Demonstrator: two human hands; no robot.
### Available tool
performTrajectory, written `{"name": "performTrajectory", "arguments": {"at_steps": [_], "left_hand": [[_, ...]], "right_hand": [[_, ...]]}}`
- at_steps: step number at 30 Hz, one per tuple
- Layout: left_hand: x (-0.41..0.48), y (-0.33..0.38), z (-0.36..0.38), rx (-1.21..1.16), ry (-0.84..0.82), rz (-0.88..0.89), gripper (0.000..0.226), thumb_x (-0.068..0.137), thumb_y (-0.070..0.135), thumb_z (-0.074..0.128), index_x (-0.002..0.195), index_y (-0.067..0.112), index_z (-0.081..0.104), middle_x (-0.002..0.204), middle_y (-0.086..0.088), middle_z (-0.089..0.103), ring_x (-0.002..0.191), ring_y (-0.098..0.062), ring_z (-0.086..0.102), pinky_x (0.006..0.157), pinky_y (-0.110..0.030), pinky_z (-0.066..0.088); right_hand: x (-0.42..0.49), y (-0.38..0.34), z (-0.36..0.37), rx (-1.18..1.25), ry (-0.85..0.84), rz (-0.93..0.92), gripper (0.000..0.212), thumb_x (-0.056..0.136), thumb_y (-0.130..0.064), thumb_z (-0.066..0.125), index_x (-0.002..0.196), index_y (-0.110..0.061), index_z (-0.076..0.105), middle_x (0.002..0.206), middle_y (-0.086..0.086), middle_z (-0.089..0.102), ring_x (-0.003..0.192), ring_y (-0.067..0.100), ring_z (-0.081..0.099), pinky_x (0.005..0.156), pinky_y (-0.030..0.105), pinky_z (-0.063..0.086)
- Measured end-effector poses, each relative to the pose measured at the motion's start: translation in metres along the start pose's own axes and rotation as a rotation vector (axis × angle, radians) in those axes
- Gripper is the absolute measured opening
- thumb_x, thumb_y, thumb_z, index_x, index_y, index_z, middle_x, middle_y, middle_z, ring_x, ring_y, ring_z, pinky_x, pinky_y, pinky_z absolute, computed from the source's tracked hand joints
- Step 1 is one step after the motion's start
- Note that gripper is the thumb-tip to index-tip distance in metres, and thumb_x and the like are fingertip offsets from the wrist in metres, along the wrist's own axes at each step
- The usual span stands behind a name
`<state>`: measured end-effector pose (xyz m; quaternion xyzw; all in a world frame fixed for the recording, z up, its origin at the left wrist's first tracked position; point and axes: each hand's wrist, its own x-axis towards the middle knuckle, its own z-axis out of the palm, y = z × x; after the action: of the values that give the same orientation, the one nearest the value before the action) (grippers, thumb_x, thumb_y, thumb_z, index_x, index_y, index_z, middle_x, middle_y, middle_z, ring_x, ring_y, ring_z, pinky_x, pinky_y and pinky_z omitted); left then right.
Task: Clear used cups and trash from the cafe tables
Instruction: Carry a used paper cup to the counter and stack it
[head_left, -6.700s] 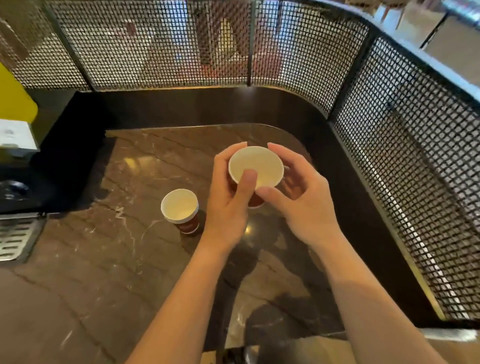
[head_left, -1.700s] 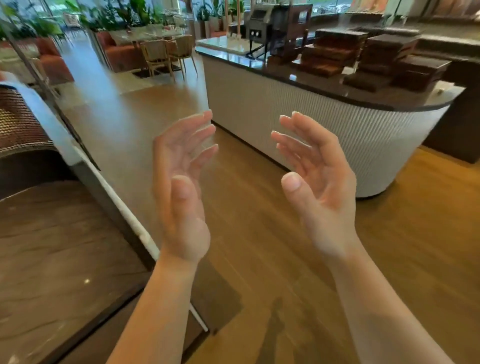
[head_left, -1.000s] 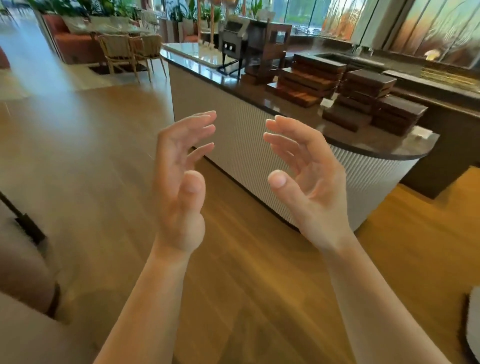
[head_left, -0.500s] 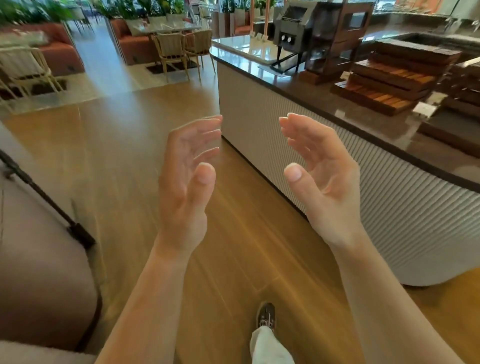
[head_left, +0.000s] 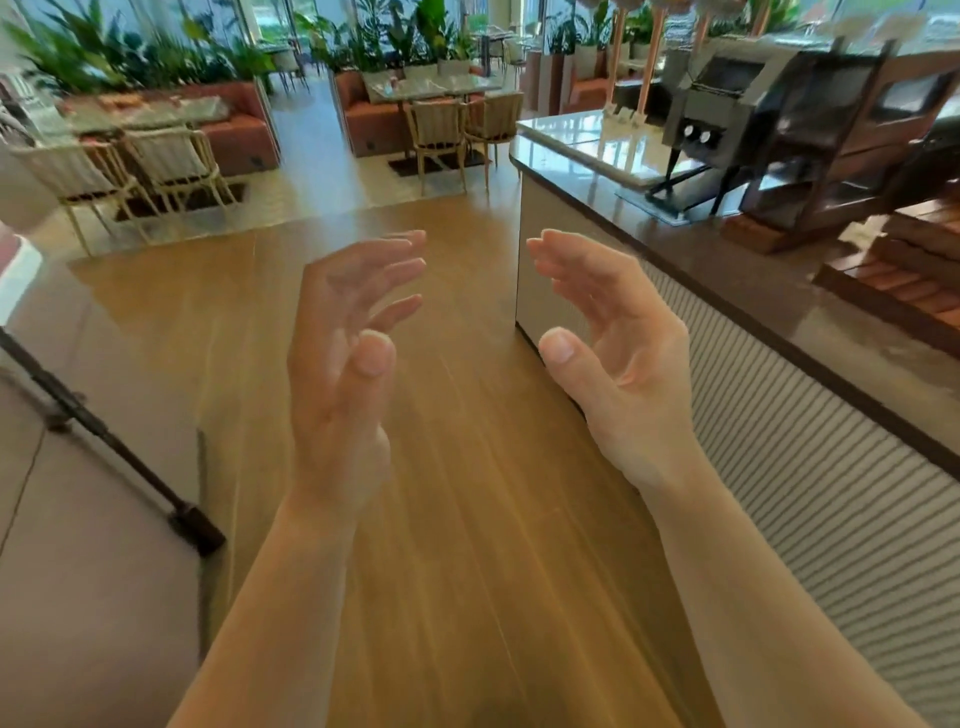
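My left hand (head_left: 345, 364) and my right hand (head_left: 618, 348) are raised in front of me over a wooden floor, palms facing each other. Their fingers are relaxed and slightly bent, and both hands hold nothing. No cup or trash shows near the hands. Far ahead stand two cafe tables (head_left: 436, 88) (head_left: 150, 111) with small blurred items on them that I cannot identify.
A long counter (head_left: 810, 332) with a ribbed white front runs along the right, carrying a metal appliance (head_left: 727, 104) and wooden trays (head_left: 904, 280). A pale partition with a dark post (head_left: 119, 457) stands at the left. Chairs (head_left: 441, 130), red sofas and plants are ahead.
The view has swung from the marble table with its cups to the cafe floor and moved forward along the counter. Both hands stay raised and empty, their pose barely altered.
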<state>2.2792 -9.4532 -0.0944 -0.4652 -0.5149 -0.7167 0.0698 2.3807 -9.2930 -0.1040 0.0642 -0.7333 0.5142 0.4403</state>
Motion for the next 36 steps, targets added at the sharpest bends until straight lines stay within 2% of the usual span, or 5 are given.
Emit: {"name": "performTrajectory", "arguments": {"at_steps": [8,17,26,30,36], "left_hand": [[0.103,-0.158,-0.045,0.009,0.043,0.02,0.072,0.092,0.074,0.051,0.131,0.013,0.046,0.144,-0.013,0.051,0.129,-0.038,0.055,0.104,-0.046,0.047],[0.283,-0.305,-0.102,-0.01,0.047,0.081,0.068,0.093,0.074,0.049,0.13,0.017,0.048,0.143,-0.012,0.052,0.131,-0.038,0.055,0.103,-0.044,0.046],[0.402,-0.458,-0.092,-0.098,-0.033,0.014,0.065,0.092,0.075,0.051,0.127,0.02,0.05,0.137,-0.007,0.056,0.13,-0.035,0.056,0.103,-0.046,0.046],[0.468,-0.534,-0.074,-0.096,-0.099,0.031,0.07,0.092,0.077,0.048,0.128,0.017,0.05,0.138,-0.01,0.056,0.129,-0.037,0.056,0.104,-0.048,0.047],[0.59,-0.634,-0.053,-0.079,-0.08,0.078,0.073,0.089,0.081,0.048,0.129,0.02,0.051,0.138,-0.017,0.057,0.128,-0.039,0.057,0.104,-0.053,0.048]], "right_hand": [[0.123,0.15,0.044,-0.012,-0.087,-0.004,0.077,0.092,-0.059,0.066,0.142,-0.002,0.049,0.14,0.017,0.06,0.131,0.03,0.06,0.112,0.056,0.047],[0.304,0.278,0.091,-0.056,-0.088,-0.044,0.079,0.093,-0.06,0.065,0.144,-0.002,0.047,0.141,0.018,0.059,0.132,0.03,0.059,0.113,0.055,0.046],[0.417,0.417,0.08,-0.062,-0.039,-0.025,0.075,0.093,-0.058,0.065,0.143,-0.005,0.046,0.141,0.018,0.058,0.131,0.031,0.059,0.113,0.051,0.046],[0.48,0.493,0.065,-0.058,0.009,-0.065,0.073,0.094,-0.058,0.065,0.141,-0.006,0.047,0.14,0.019,0.059,0.13,0.032,0.059,0.112,0.055,0.047],[0.601,0.594,0.046,-0.017,0.017,-0.081,0.067,0.094,-0.053,0.067,0.137,-0.004,0.052,0.138,0.018,0.061,0.132,0.033,0.058,0.112,0.058,0.045]]}}
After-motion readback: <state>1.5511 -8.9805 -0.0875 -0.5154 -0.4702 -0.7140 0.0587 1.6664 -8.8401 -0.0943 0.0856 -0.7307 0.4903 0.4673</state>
